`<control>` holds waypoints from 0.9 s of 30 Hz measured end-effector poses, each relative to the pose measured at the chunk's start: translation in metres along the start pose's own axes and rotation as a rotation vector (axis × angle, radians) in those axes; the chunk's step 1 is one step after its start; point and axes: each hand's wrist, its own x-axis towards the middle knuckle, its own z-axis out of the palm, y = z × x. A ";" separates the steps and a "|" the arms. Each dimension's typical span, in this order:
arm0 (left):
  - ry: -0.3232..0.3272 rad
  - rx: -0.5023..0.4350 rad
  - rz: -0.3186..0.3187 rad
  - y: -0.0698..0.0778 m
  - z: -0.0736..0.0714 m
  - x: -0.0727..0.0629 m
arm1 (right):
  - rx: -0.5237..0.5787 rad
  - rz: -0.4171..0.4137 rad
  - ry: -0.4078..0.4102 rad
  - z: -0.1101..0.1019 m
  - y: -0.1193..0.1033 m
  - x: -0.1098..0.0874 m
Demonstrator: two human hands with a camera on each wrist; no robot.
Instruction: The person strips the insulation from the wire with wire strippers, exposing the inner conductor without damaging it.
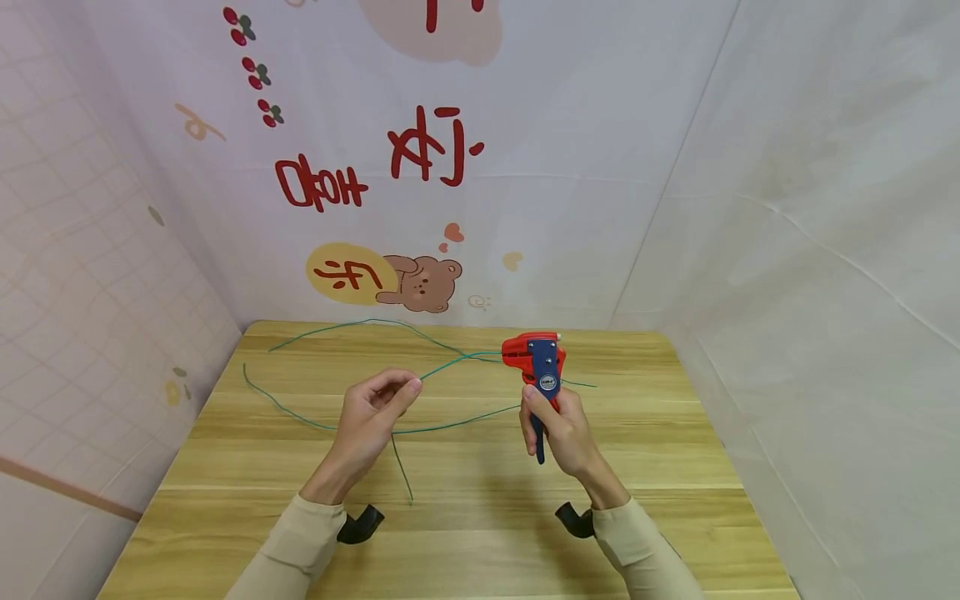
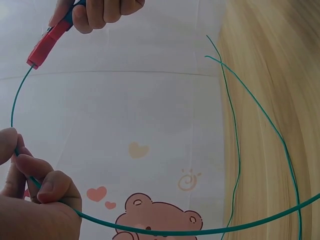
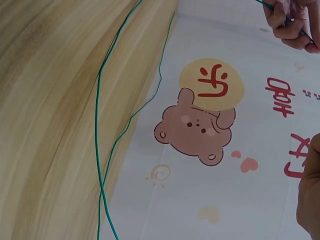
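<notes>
My right hand (image 1: 566, 429) grips a red-and-blue wire stripper (image 1: 549, 354) by its handles, its red head turned to the left. A green wire (image 1: 446, 366) runs from my left hand (image 1: 375, 408) to that head. In the left wrist view the wire's end enters the tip of the red head (image 2: 45, 47), and my left hand (image 2: 50, 200) pinches the wire between thumb and fingers. From there the wire trails off to the right in that view. At the right edge of the right wrist view, part of my right hand (image 3: 310, 195) shows, with the stripper hidden.
More green wire (image 1: 367, 321) curves along the table's back edge. Another long stretch (image 1: 450, 425) lies across the middle of the wooden table (image 1: 465, 508). White printed cloth (image 1: 570, 167) hangs behind and at both sides. Black curved pieces (image 1: 362, 525) sit beside the cuffs.
</notes>
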 end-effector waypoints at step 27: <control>-0.005 -0.021 0.027 0.000 -0.002 0.000 | 0.004 0.001 0.002 0.001 -0.001 0.000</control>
